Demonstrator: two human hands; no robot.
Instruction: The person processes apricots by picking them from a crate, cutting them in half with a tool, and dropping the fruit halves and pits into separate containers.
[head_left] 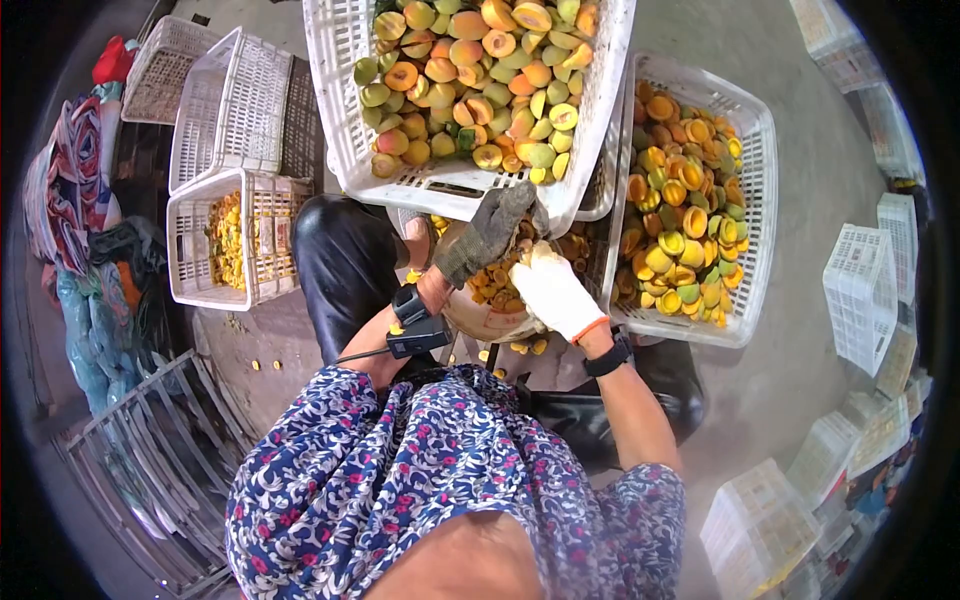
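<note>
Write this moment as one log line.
left hand: grey-gloved; right hand: white-gloved; position: close together above bucket; ahead: mixed-fruit crate; right: halved-fruit crate

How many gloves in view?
2. A grey glove on the left hand, and a white glove on the right hand, close together below the top crate. Others could be hidden.

The front crate (395, 193) sits beyond the bucket (487, 324), the side crate (761, 205) to the bucket's right
</note>
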